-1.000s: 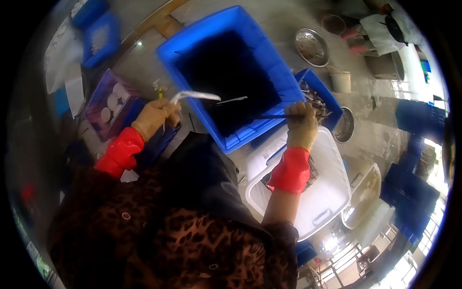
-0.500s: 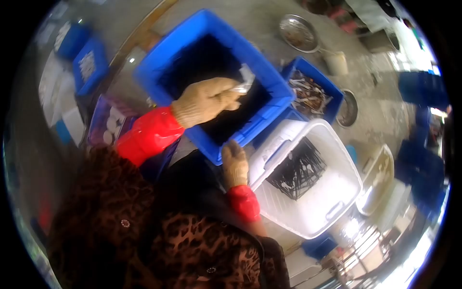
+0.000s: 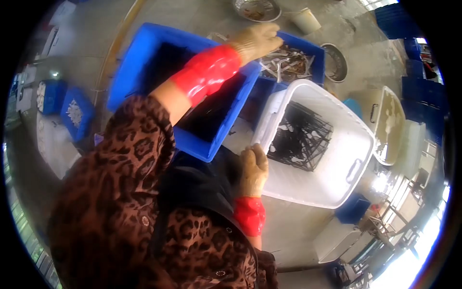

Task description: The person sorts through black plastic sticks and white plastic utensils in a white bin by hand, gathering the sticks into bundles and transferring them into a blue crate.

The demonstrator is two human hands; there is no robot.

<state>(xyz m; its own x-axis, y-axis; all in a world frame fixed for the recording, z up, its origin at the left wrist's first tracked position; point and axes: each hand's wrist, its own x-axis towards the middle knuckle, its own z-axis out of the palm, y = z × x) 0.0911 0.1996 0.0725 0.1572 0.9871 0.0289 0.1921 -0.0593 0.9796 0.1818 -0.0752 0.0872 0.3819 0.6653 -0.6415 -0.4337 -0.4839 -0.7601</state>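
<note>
My left hand [image 3: 256,41], in a tan knit glove with a red cuff, reaches across the large blue bin [image 3: 127,62] to a smaller blue bin [image 3: 315,55] of pale strips and brown scraps [image 3: 288,62]. Its fingers are spread, and nothing shows in them. Dark contents fill the large bin, partly hidden by my arm. My gloved right hand [image 3: 253,166] is curled closed at the near edge of a white tub [image 3: 344,168]; whatever it holds is hidden. Inside the tub lies a heap of thin black sticks [image 3: 301,137] with shiny pale pieces among them.
Metal basins [image 3: 334,62] and a cream bucket [image 3: 305,20] stand on the floor beyond the bins. Another pale tub [image 3: 389,125] is at the right, near stacked blue crates [image 3: 418,84]. At the left is a blue basket [image 3: 77,113] of white pieces.
My left hand has moved away from above the large bin to the scrap bin; the clear whitish piece it held no longer shows. My right hand has moved from the large bin's corner to the white tub.
</note>
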